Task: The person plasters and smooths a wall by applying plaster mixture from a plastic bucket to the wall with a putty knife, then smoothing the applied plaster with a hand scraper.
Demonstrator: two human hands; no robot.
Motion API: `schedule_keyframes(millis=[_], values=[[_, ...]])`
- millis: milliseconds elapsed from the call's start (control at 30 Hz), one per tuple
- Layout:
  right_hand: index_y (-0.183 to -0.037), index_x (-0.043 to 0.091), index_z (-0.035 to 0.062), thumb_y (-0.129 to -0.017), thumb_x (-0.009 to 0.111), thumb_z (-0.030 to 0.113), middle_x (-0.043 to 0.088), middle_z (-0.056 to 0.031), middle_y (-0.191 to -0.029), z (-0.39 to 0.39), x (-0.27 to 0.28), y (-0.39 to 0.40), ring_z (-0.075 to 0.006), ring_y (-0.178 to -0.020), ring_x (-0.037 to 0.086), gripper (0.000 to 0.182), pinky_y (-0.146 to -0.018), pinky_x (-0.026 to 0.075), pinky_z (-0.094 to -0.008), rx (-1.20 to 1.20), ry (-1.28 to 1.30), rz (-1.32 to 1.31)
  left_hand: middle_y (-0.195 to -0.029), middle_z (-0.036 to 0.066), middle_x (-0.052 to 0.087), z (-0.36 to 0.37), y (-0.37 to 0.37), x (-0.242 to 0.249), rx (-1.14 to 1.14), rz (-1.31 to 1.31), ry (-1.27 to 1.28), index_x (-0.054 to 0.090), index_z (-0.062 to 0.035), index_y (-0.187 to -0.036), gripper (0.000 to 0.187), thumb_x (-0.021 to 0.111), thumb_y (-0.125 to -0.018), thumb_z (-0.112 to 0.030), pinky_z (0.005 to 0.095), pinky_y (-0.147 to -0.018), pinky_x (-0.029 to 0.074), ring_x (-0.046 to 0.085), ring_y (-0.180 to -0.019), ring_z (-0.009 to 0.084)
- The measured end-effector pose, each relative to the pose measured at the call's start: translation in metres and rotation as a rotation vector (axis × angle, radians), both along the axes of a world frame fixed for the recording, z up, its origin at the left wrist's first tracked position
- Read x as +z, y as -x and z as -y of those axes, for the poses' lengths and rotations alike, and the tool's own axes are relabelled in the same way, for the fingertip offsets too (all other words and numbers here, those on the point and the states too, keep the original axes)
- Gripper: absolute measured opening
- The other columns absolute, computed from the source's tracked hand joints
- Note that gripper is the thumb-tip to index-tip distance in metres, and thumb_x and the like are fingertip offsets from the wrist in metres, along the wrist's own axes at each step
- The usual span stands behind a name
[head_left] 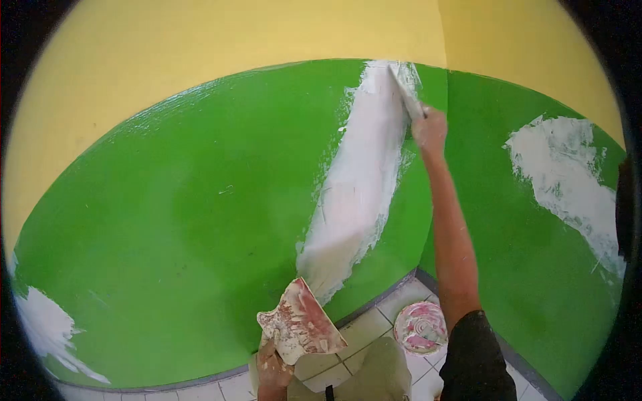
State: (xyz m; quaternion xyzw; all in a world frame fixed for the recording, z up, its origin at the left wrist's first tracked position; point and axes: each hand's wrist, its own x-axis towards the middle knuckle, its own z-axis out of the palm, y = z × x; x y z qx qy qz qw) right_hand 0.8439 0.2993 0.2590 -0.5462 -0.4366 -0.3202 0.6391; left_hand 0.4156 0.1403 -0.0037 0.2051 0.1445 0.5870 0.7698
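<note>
My right hand [431, 130] is closed around the handle of a flat scraper [406, 95], whose blade lies against the upper end of a long white filler patch [358, 174] on the green wall [221, 194]. Low in the view, my left hand [274, 367] grips a wide spreader plate [302, 326] smeared with white and reddish paste. The plate's upper corner is near the patch's lower end. A round container [421, 327] with white and pink paste stands on the tiled floor, left of my right sleeve.
Yellow wall [234, 33] lies above the curved green edge. Other white patches show on the right wall [562, 167] and at the lower left [47, 324]. A wall corner meets the tiled floor [368, 331] near the container. A dark shape is at the far right edge.
</note>
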Motion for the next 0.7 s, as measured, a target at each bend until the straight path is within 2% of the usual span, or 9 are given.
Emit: schedule_keyframes(millis=[67, 100, 133, 167, 267, 400, 533, 600, 700], values=[[-0.106, 0.068, 0.0139, -0.069, 0.061, 0.011, 0.064, -0.0195, -0.086, -0.003, -0.040, 0.035, -0.0334, -0.076, 0.060, 0.038, -0.066, 0.045, -0.0437, -0.211, 0.043, 0.135, -0.119, 0.015, 0.056, -0.001, -0.001, 0.000, -0.009, 0.048, 0.007, 0.042, 0.0019, -0.128, 0.036, 0.043, -0.094, -0.009, 0.0402, -0.090, 0.052, 0.060, -0.105, 0.0261], [-0.108, 0.067, 0.0160, -0.069, 0.064, 0.014, 0.066, -0.0174, -0.092, 0.010, -0.062, 0.057, -0.0339, -0.076, 0.060, 0.039, -0.068, 0.047, -0.0420, -0.150, 0.216, 0.109, -0.119, 0.015, 0.056, -0.002, 0.000, -0.003, -0.004, 0.024, 0.013, 0.042, 0.0020, -0.128, 0.036, 0.044, -0.094, -0.008, 0.0400, -0.089, 0.053, 0.060, -0.104, 0.0258], [-0.108, 0.068, 0.0131, -0.062, 0.054, -0.004, 0.065, -0.0191, -0.103, 0.005, -0.099, 0.071, -0.0334, -0.072, 0.063, 0.051, -0.072, 0.049, -0.0393, -0.045, 0.107, 0.143, -0.119, 0.014, 0.056, -0.003, 0.000, -0.006, 0.002, 0.003, 0.018, 0.042, 0.0021, -0.128, 0.036, 0.044, -0.093, -0.008, 0.0399, -0.089, 0.053, 0.061, -0.103, 0.0256], [-0.109, 0.067, 0.0122, -0.060, 0.055, -0.008, 0.063, -0.0153, -0.112, 0.008, -0.132, 0.091, -0.0296, -0.084, 0.067, 0.055, -0.078, 0.051, -0.0371, 0.064, -0.019, 0.230, -0.119, 0.014, 0.056, -0.005, 0.001, -0.012, 0.007, 0.004, 0.018, 0.042, 0.0021, -0.128, 0.036, 0.044, -0.093, -0.008, 0.0399, -0.089, 0.053, 0.061, -0.103, 0.0256], [-0.106, 0.066, 0.0015, -0.079, 0.055, 0.010, 0.065, -0.0172, -0.109, 0.035, -0.236, 0.152, -0.0343, -0.106, 0.061, 0.030, -0.092, 0.047, -0.0401, 0.353, -0.024, 0.212, -0.119, 0.015, 0.056, -0.006, 0.001, -0.023, 0.057, -0.018, 0.006, 0.041, 0.0020, -0.128, 0.037, 0.045, -0.093, -0.008, 0.0403, -0.090, 0.052, 0.060, -0.104, 0.0258], [-0.103, 0.068, 0.0084, -0.082, 0.056, 0.012, 0.066, -0.0166, -0.102, 0.070, -0.366, 0.208, -0.0327, -0.099, 0.063, 0.024, -0.086, 0.050, -0.0419, 0.311, 0.287, 0.334, -0.125, 0.016, 0.053, 0.000, -0.009, -0.009, 0.078, -0.058, -0.079, 0.039, 0.0011, -0.131, 0.041, 0.045, -0.093, -0.014, 0.0423, -0.096, 0.047, 0.055, -0.112, 0.0279], [-0.102, 0.068, 0.0093, -0.080, 0.057, 0.011, 0.066, -0.0165, -0.097, 0.083, -0.390, 0.192, -0.0323, -0.093, 0.064, 0.025, -0.080, 0.051, -0.0420, 0.402, 0.289, 0.417, -0.125, 0.016, 0.053, -0.001, 0.001, -0.018, 0.014, -0.009, -0.115, 0.038, 0.0013, -0.132, 0.041, 0.044, -0.094, -0.015, 0.0426, -0.095, 0.048, 0.055, -0.112, 0.0277], [-0.111, 0.064, 0.0099, -0.065, 0.059, 0.000, 0.066, -0.0103, -0.106, 0.070, -0.411, 0.152, -0.0269, -0.105, 0.061, 0.048, -0.085, 0.050, -0.0424, 0.412, 0.523, 0.148, -0.124, 0.016, 0.053, -0.002, 0.003, -0.025, -0.019, 0.017, -0.150, 0.038, 0.0015, -0.131, 0.041, 0.044, -0.094, -0.015, 0.0427, -0.095, 0.048, 0.055, -0.112, 0.0277], [-0.103, 0.063, 0.0038, -0.069, 0.053, -0.002, 0.064, -0.0142, -0.094, 0.057, -0.304, 0.082, -0.0306, -0.093, 0.060, 0.036, -0.083, 0.047, -0.0401, 0.348, 0.055, -0.046, -0.125, 0.015, 0.053, -0.008, 0.003, -0.033, 0.049, -0.052, -0.084, 0.038, 0.0009, -0.131, 0.041, 0.043, -0.094, -0.014, 0.0421, -0.094, 0.049, 0.055, -0.112, 0.0278]])
